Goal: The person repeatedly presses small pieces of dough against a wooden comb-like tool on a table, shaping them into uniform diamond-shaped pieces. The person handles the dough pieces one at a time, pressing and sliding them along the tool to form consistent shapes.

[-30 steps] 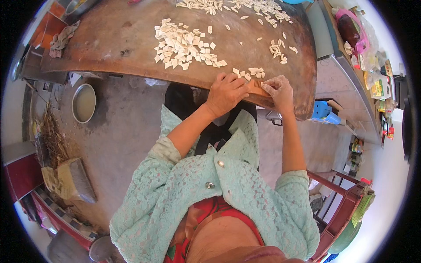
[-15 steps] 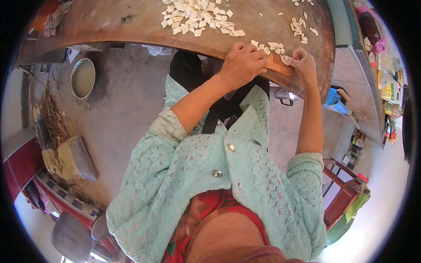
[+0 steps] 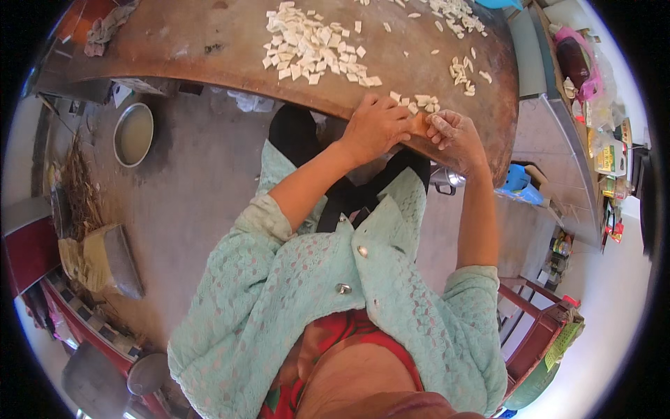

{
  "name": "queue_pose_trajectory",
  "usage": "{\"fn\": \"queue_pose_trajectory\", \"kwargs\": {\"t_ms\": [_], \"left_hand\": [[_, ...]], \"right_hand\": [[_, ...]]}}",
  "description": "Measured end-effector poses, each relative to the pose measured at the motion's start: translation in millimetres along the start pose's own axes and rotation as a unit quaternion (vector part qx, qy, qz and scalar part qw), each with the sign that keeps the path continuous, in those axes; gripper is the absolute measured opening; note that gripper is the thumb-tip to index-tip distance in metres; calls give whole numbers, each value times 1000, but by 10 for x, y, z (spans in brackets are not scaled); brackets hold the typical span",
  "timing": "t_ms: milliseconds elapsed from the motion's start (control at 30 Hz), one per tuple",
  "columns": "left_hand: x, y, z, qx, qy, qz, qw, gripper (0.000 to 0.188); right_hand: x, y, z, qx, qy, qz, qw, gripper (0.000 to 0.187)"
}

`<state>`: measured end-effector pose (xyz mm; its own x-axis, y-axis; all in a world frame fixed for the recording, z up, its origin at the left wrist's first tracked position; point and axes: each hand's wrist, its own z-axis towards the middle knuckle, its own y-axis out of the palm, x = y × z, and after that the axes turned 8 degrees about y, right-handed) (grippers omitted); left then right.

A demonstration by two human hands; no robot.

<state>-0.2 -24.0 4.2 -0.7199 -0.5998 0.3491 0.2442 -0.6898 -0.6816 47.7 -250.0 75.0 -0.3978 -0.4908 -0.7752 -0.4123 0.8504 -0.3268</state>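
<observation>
One comb [image 3: 419,125], long axis left-to-right — left hand [image 3: 375,128] holding

On the brown table [image 3: 174,56], a wooden comb [image 3: 419,125] lies at the fingers [image 3: 395,120]. Just beyond them sit a few pale squares [image 3: 423,100]; farther left, a larger pile [image 3: 313,43]; farther out, slender pieces [image 3: 458,70].

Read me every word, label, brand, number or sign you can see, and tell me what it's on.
White-and-yellow package, far right: print too small and blurred to quote.
Red packet below it: too small to read.
Brown comb, pale pieces, table: no lettering seen.
</observation>
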Motion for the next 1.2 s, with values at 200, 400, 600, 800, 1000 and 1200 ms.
{"fn": "queue_pose_trajectory", "kwargs": {"t_ms": [200,400,600,800,1000,1200], "left_hand": [[43,-52,27,7,6,-16,1000,21],[28,-19,9,12,6,-12,1000,21],[68,-38,19,12,3,-7,1000,22],[51,-14,14,24,7,-8,1000,23],[43,-16,15,27,7,-19,999,24],[55,-28,8,20,1,-20,1000,25]], "right_hand": [[-5,-258,390,291,-283,-82,910,16],[27,-35,315,251,-198,-149,936,17],[24,173,228,299,-110,-212,924,21],[121,10,208,221,-121,-45,967,18],[30,-31,89,115,-170,74,976,11],[72,-11,-71,165,-182,-146,958,10]]}}
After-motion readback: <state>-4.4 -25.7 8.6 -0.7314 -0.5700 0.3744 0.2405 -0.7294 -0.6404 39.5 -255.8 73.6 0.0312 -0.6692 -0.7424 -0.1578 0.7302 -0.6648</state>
